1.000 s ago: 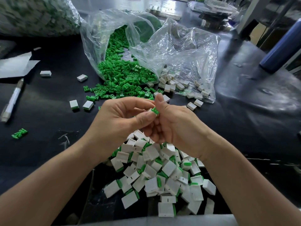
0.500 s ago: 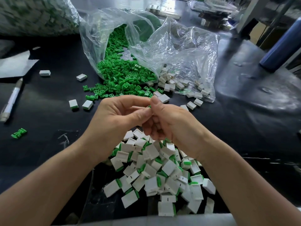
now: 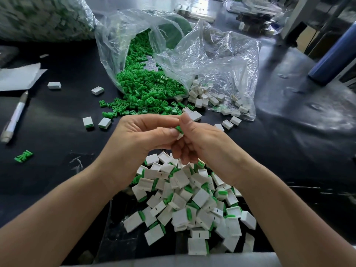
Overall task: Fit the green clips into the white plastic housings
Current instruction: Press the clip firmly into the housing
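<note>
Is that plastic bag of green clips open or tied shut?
Open: the bag lies on its side, mouth gaping, green clips spilling onto the table.

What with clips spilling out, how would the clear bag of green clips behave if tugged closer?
Probably floppy: the clear bag lies crumpled, so it would likely bunch rather than slide whole. Its mouth lies open on the table, so more green clips would probably spill. The glossy film may be slippery.

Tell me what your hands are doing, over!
Left grip and right grip pinch one housing, clip poking out. Finished pile underneath. Nothing in the way.
</note>
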A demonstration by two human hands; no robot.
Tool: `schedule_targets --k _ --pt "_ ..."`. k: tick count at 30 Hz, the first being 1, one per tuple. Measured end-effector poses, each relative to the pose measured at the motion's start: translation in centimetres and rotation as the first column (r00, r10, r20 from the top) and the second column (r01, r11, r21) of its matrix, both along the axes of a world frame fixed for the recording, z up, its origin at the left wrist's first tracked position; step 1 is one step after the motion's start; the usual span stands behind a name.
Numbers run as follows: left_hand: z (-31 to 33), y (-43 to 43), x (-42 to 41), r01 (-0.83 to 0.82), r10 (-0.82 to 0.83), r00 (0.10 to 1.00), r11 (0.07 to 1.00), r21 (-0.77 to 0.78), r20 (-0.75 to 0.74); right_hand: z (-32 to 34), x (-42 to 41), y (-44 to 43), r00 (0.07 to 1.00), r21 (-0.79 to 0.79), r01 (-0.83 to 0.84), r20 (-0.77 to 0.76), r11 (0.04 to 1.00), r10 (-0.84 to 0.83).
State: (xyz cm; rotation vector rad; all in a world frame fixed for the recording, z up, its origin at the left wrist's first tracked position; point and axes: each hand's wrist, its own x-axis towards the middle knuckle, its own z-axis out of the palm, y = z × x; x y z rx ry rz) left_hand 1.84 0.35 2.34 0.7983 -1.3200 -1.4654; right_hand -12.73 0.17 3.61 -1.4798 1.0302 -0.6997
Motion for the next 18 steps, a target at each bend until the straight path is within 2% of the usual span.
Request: schedule_targets --k 2,7,14,18 --pt "0.07 0.04 0.02 0.009 -0.009 1.0 1.0 0.002 -0.008 -0.01 0.04 0.08 1.0 -0.043 0.022 -0.005 0.999 -0.022" --pt "0.29 0.11 0.09 -0.003 0.003 1.0 1.0 0.023 -0.01 -0.29 0.08 -0.06 0.981 -0.152 0.009 -0.188 0.988 -0.038" --pt "0.37 0.25 0.01 0.018 -0.017 1.0 1.0 0.013 -0.025 -0.22 0.39 0.15 0.952 -0.221 0.016 -0.296 0.975 -0.082" --pt "0.18 0.29 -0.21 -0.024 0.025 0.999 0.999 0.035 -0.039 -0.52 0.6 0.25 0.947 -0.277 0.043 -0.296 0.96 -0.128"
